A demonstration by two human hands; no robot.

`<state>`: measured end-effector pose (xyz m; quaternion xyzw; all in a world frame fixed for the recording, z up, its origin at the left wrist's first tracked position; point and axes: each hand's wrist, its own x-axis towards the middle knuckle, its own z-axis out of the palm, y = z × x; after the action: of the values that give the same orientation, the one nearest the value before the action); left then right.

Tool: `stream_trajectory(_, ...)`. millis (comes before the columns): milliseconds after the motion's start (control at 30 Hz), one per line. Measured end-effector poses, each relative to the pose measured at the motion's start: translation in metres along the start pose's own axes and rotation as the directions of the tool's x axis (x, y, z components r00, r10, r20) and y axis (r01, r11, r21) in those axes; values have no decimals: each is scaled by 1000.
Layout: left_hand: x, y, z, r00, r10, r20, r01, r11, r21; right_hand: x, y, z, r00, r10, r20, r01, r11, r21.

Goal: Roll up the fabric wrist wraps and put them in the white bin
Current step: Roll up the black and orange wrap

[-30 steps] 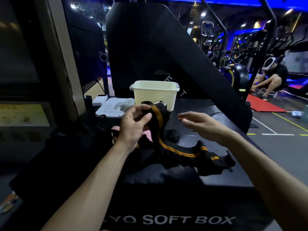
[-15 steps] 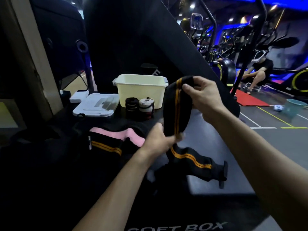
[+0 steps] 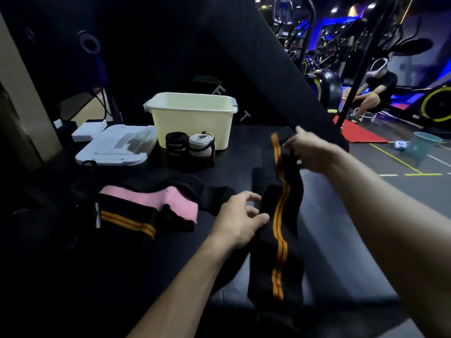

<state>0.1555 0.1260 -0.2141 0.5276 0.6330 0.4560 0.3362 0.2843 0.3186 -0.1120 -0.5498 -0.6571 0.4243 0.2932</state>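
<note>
A black wrist wrap with orange stripes point(image 3: 280, 230) is stretched lengthwise over the black soft box. My right hand point(image 3: 310, 150) pinches its far end. My left hand point(image 3: 240, 219) rests against the wrap's left edge near the middle, fingers loosely curled. The white bin point(image 3: 192, 118) stands at the back, open. Two rolled wraps, one black point(image 3: 176, 146) and one white point(image 3: 201, 146), stand in front of it. A pink and black wrap point(image 3: 156, 198) and another orange-striped wrap point(image 3: 127, 222) lie unrolled at the left.
The bin's clear lid point(image 3: 114, 148) and a white box point(image 3: 87, 131) lie left of the bin. A tall black slanted pad point(image 3: 244, 57) rises behind. To the right the soft box ends above the gym floor, where a person point(image 3: 373, 93) sits among machines.
My right hand has lowered the wrap's upper end from mid-air toward the box, so the wrap now lies stretched out. My left hand has shifted from gripping it to its left edge.
</note>
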Motion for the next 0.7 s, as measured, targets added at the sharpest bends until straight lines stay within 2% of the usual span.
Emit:
stream_trajectory(67, -2, 0, -1, 999, -15, 30, 13, 997, 70, -2, 24, 4, 999, 48, -2, -46, 957, -286)
stream_trajectory(133, -3, 2, -2, 999, 7, 41, -12, 994, 113, -3, 36, 7, 990, -137, -25, 98, 814, -573)
stream_trajectory(167, -4, 3, -2, 999, 16, 37, -21, 991, 131, -9, 34, 11, 981, -192, 41, 173, 743, -647)
stream_trajectory(200, -4, 4, -3, 999, 20, 31, -24, 989, 144, -17, 31, 14, 972, -188, 140, 232, 678, -697)
stream_trajectory(267, -5, 4, -2, 999, 20, 25, -23, 987, 162, -31, 24, 23, 938, -49, 344, 309, 571, -760)
stream_trajectory(300, -4, 4, -2, 999, 23, 23, -27, 986, 167, -36, 24, 27, 921, 39, 387, 311, 521, -795)
stream_trajectory(433, -4, 5, -2, 999, 34, 27, -38, 984, 174, -34, 42, 38, 892, 206, 403, 312, 365, -877)
stream_trajectory(567, -9, 10, -7, 988, 111, 109, -131, 971, 198, -14, 65, 40, 916, 182, 359, 310, 250, -917)
stream_trajectory(633, -14, 15, -9, 975, 139, 171, -174, 962, 209, -11, 63, 41, 926, 135, 354, 312, 258, -914)
stream_trajectory(700, -18, 20, -11, 964, 175, 199, -235, 914, 332, -10, 55, 41, 939, 77, 336, 301, 295, -907)
